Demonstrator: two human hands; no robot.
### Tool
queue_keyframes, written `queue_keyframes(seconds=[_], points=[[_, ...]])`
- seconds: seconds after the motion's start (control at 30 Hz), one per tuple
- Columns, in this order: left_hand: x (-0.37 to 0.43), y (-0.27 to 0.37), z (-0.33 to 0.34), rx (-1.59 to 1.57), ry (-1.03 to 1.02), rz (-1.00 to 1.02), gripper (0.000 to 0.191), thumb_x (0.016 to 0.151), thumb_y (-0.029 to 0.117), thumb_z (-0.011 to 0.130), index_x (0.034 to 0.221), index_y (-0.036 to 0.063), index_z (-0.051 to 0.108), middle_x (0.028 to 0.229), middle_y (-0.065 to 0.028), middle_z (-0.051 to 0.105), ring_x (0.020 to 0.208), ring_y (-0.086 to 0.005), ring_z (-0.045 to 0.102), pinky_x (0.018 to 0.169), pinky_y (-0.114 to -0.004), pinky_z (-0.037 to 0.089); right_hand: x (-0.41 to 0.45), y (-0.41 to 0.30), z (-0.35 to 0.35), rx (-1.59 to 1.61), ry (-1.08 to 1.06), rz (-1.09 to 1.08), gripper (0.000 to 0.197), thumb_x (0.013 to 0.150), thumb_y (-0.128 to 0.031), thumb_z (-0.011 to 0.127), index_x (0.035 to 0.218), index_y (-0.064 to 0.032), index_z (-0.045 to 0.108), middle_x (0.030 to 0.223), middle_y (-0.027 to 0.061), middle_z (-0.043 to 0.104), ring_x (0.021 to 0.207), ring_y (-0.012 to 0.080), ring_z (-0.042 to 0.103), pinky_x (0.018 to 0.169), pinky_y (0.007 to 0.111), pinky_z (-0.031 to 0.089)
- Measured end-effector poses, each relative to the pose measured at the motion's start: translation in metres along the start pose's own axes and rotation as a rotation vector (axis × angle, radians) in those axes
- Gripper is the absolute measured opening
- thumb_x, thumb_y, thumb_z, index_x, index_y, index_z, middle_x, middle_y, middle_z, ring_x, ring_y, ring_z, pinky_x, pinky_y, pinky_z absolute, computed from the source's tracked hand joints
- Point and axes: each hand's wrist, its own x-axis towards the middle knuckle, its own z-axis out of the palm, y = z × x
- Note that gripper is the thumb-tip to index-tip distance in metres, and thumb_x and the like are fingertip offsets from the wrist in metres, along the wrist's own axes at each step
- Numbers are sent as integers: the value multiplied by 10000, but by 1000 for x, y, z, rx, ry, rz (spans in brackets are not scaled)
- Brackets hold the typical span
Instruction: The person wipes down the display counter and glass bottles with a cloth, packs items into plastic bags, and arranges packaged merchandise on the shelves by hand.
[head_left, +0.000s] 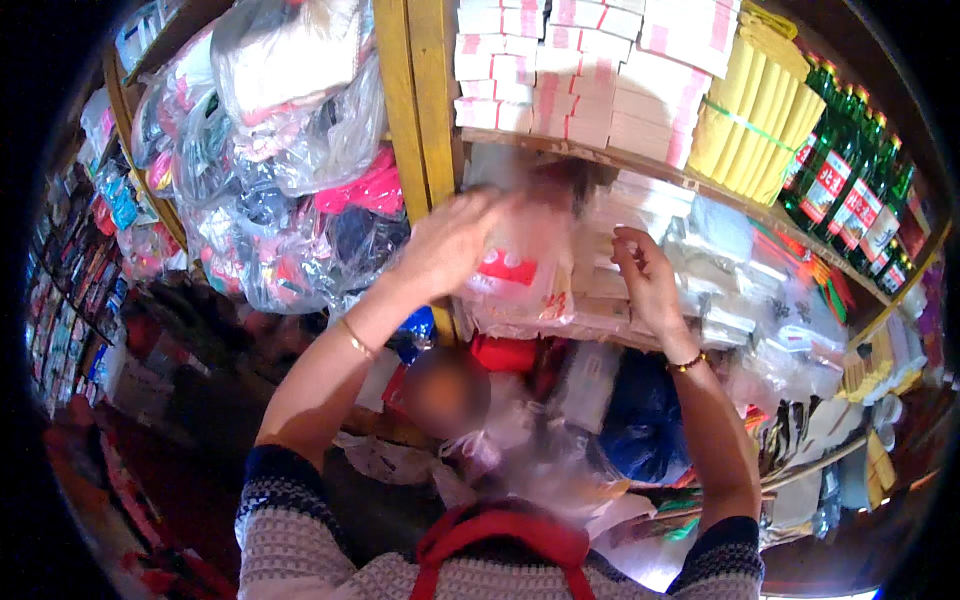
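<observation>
My left hand (457, 236) is stretched out over a clear plastic bag (551, 300) that carries a red patch and red print. Motion blur hides its fingertips, so whether they grip the bag is unclear. To the right of the bag, my right hand (649, 281) is raised with bent fingers held apart from the thumb and nothing visible in them. Behind it, stacked brown-and-white paper bundles (609, 262) fill the lower shelf. The spot between and above my hands is blurred.
The upper shelf (525, 140) bears banded white paper bundles (574, 82), yellow paper bundles (750, 135) and several green glass bottles (832, 180). A yellow wooden post (416, 105) divides it from clear bags of goods (277, 202). Below sits a dark blue bag (645, 420).
</observation>
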Motion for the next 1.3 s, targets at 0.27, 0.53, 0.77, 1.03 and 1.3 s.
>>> queue_keyframes(seconds=[0.27,0.53,0.77,1.03,1.3], points=[[14,-4,-15,-23,-96,-80,568,781,93,589,1311,117,386,1213,-149,497,1082,-335,504,903,-412,429,-26,7,60,89,-323,335,324,920,-274,536,1094,-2,551,911,62,616,728,125,591,661,262,482],[-5,15,-1,93,75,115,740,736,324,672,1348,78,336,1374,-113,360,1251,-294,364,1018,-447,308,47,32,80,476,-284,-73,284,874,-215,575,1047,10,565,970,134,633,838,221,620,770,336,496],[26,0,-9,379,227,58,724,704,140,649,1352,82,332,1296,-93,436,1141,-234,452,887,-373,381,25,4,30,364,-410,97,375,917,-395,498,957,-37,601,856,95,658,783,174,628,669,294,508],[33,-2,-3,297,172,80,702,690,104,649,1328,78,358,1199,-72,497,1025,-226,501,816,-357,385,-59,69,91,877,-259,690,412,901,-342,559,1113,10,529,933,132,638,809,214,645,708,319,553],[7,20,0,130,69,199,887,633,489,709,1301,5,383,1378,-179,335,1312,-313,285,1064,-559,167,7,6,46,1020,-256,462,340,939,-236,485,1179,3,466,1114,136,557,1004,277,584,817,355,541]])
